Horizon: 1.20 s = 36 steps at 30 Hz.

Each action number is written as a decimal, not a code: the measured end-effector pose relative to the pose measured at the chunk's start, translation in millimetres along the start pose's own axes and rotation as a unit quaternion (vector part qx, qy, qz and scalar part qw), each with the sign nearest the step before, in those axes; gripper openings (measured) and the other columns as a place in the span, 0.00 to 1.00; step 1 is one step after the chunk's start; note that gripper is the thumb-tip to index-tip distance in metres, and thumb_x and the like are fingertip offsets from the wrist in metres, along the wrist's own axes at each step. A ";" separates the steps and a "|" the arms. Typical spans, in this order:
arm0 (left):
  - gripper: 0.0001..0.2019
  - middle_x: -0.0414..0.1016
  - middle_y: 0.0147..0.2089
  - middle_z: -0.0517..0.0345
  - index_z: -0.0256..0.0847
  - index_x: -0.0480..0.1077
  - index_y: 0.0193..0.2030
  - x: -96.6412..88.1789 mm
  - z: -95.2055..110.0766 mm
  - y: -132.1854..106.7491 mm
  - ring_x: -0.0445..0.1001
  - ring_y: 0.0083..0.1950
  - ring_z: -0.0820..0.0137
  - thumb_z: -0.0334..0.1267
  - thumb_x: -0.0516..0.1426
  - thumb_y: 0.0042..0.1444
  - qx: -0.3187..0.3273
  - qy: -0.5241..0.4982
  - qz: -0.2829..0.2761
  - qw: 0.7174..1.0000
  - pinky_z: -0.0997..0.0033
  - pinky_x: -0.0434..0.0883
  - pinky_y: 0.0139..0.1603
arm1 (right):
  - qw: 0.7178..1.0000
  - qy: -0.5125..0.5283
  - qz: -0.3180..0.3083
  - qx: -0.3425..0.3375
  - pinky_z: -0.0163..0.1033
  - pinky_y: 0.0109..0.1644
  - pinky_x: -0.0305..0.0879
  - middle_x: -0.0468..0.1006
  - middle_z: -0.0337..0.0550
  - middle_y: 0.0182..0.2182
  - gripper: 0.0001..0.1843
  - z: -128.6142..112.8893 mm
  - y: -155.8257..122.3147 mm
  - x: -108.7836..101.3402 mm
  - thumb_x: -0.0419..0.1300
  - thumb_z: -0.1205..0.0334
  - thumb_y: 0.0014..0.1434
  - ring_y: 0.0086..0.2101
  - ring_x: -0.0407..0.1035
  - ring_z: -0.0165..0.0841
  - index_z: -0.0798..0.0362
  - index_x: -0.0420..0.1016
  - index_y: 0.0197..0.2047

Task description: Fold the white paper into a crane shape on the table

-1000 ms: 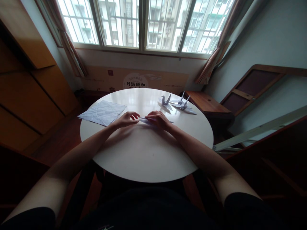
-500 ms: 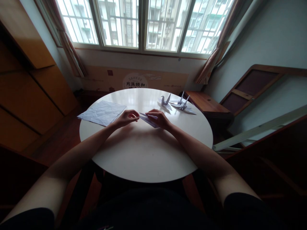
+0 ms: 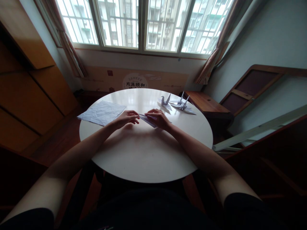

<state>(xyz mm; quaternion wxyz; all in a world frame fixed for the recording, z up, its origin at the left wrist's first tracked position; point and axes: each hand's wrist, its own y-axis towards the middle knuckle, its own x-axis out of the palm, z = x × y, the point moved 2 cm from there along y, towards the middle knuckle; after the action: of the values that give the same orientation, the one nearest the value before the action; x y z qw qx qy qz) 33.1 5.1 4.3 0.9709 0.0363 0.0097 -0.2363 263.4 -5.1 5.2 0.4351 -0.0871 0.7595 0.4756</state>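
Seated at a round white table (image 3: 146,156), a person in dark short sleeves works a slim, pale bluish-white piece of folded paper (image 3: 148,120) with 2 bare hands. The folded paper sits just beyond the tabletop's center, between the hands, its pointed end angled toward the left.

The right hand (image 3: 158,118) holds the paper, fingers bent together over its upper part, while a pale tip shows past the knuckles. The left hand (image 3: 125,119) is poised at the paper's point, its fingers curved and slightly parted; in the dim light, it is hard to tell whether their tips pinch the paper or merely sit beside it.

Near the table's left edge, beside the left wrist, lie creased, pale bluish-white square paper sheets (image 3: 102,112). On the far right, beyond the right hand, stand 3 folded pale paper cranes (image 3: 165,101), 2 of them close together.

Behind the table, a tan printed panel (image 3: 96,76) bearing dark Chinese characters stands below a wide, barred window (image 3: 158,25), with pinkish-brown fabric curtains (image 3: 69,48) hanging at both sides.
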 end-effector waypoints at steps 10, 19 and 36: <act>0.14 0.79 0.33 0.52 0.35 0.74 0.36 1.5 -0.4 0.2 0.81 0.32 0.68 0.40 0.71 0.47 -0.058 -0.066 0.004 0.996 0.72 0.76 0.35 | 1.000 -0.022 -0.001 -0.012 0.45 0.46 0.65 0.81 0.48 0.44 0.12 -3.4 -0.1 -0.2 0.59 0.58 0.68 0.41 0.74 0.38 0.45 0.82 0.51; 0.16 0.79 0.31 0.50 0.33 0.73 0.34 4.1 -4.5 -2.3 0.82 0.33 0.67 0.36 0.73 0.44 -0.063 -0.064 0.011 0.996 0.68 0.78 0.40 | 1.000 -0.023 -0.008 -0.019 0.45 0.46 0.65 0.81 0.48 0.44 0.12 -6.1 0.3 1.2 0.59 0.60 0.68 0.41 0.73 0.38 0.45 0.82 0.50; 0.13 0.77 0.29 0.52 0.33 0.75 0.35 0.9 -1.0 0.1 0.79 0.31 0.69 0.37 0.70 0.45 -0.060 -0.017 0.056 0.996 0.72 0.75 0.34 | 1.000 -0.013 -0.003 -0.021 0.45 0.45 0.63 0.81 0.47 0.44 0.13 -5.3 -0.8 0.3 0.58 0.60 0.68 0.41 0.72 0.38 0.44 0.82 0.51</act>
<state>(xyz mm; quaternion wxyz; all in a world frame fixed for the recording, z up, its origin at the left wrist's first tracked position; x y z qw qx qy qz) 33.9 4.9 3.2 0.9830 -0.0261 0.0049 -0.1815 260.6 -9.6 5.3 0.4449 -0.0923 0.7430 0.4914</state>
